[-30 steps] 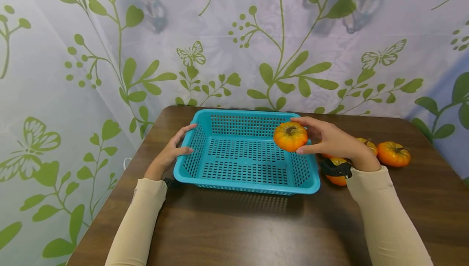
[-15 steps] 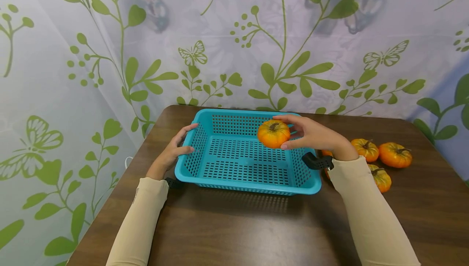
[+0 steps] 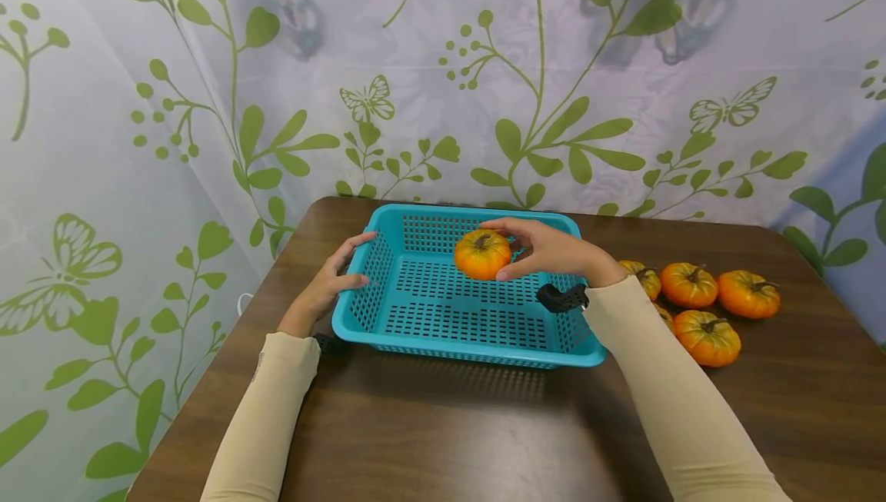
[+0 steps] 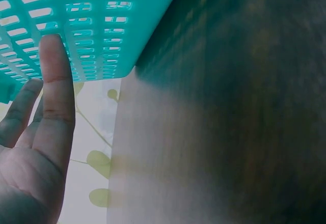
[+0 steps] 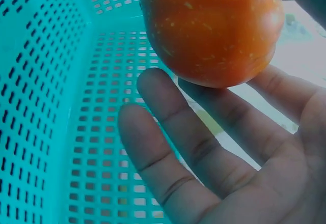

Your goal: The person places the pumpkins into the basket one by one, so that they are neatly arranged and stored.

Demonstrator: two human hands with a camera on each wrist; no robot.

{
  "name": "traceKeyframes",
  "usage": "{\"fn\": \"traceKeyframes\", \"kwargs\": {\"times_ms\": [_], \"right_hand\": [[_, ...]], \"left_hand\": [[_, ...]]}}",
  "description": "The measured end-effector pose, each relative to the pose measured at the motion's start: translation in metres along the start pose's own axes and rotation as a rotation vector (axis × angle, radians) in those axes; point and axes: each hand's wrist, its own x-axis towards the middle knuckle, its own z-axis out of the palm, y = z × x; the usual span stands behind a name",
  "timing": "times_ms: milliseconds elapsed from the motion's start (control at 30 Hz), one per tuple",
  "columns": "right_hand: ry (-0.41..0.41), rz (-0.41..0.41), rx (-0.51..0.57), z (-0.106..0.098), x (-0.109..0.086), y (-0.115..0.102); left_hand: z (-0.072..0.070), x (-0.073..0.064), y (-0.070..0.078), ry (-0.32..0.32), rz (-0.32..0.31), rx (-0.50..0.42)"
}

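A small orange pumpkin (image 3: 483, 254) with a brown stem hangs over the middle of the turquoise plastic basket (image 3: 477, 357). My right hand (image 3: 547, 248) pinches it between thumb and fingers from its right side. In the right wrist view the pumpkin (image 5: 214, 30) shows mottled skin, and the lower fingers spread beneath it without wrapping it. My left hand (image 3: 325, 283) grips the basket's left rim, thumb and index finger over the edge. From the left wrist, the other fingers (image 4: 56, 96) lie nearly straight along the outer slotted wall.
Several more pumpkins (image 3: 747, 294) lie on the brown wooden table (image 3: 443, 440) right of the basket, some partly hidden by the right forearm. A leaf-patterned curtain (image 3: 443, 64) hangs behind and to the left of the table.
My right hand has carried the pumpkin leftward from the basket's right side to over its middle, uncovering more pumpkins on the table. My left hand keeps its place on the rim.
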Motion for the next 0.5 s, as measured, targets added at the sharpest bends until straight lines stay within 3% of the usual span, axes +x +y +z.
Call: {"fn": "traceKeyframes", "kwargs": {"times_ms": [500], "right_hand": [[-0.005, 0.078, 0.031, 0.008, 0.034, 0.011]], "left_hand": [[0.0, 0.002, -0.002, 0.007, 0.012, -0.006]]}}
